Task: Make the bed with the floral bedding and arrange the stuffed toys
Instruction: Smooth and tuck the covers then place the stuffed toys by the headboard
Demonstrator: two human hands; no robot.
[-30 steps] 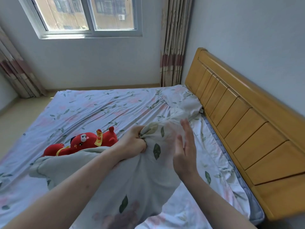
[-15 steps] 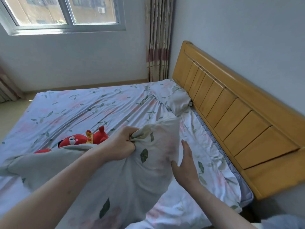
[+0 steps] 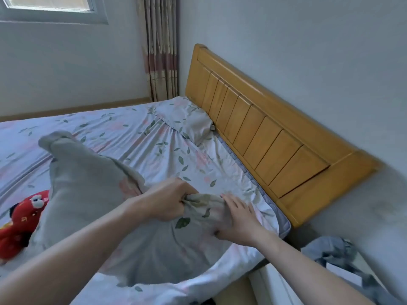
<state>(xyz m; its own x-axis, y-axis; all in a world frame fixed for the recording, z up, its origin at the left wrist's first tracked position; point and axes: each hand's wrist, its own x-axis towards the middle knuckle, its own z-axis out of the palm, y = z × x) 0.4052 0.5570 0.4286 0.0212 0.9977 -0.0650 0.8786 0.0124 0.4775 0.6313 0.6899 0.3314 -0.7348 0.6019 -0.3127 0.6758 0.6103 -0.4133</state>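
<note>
A bed covered in a floral sheet point(image 3: 123, 137) stands against a wooden headboard point(image 3: 264, 137) in a grey-walled room with one curtain point(image 3: 161, 47) beside a window. The left hand point(image 3: 169, 201) clenches a bunched corner of one floral pillow point(image 3: 92, 194), while the right hand point(image 3: 239, 219) lies flat with fingers spread just right of that grip. A second pillow point(image 3: 189, 119) lies beyond the grip by the headboard, and one red stuffed toy point(image 3: 19, 221), partly hidden, sits well to its left.

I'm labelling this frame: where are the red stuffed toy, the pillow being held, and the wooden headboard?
red stuffed toy point(image 3: 21, 219): head view, its red body.
pillow point(image 3: 88, 194): head view, grey middle.
wooden headboard point(image 3: 259, 135): head view, a centre panel.
</note>
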